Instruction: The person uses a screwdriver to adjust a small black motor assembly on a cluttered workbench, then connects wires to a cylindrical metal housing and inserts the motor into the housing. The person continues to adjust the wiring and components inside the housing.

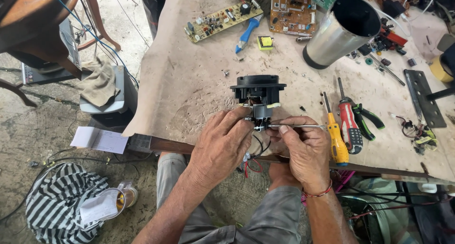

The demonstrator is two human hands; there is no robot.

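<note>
A black electric motor unit (258, 93) with a round flanged housing stands near the front edge of the worn workbench (189, 78). My left hand (222, 147) grips its lower part from the left. Pinched in my right hand (303, 149) is a thin metal tool (296, 126), lying level, its tip touching the motor's lower fitting. Black and red wires (255, 164) hang from the motor between my hands.
To the right lie a yellow screwdriver (335, 135), a red screwdriver (349, 121) and green-handled pliers (367, 118). A metal cylinder (337, 33) lies at the back, with circuit boards (222, 19) and a blue-handled tool (247, 31). A striped bag (61, 201) sits on the floor.
</note>
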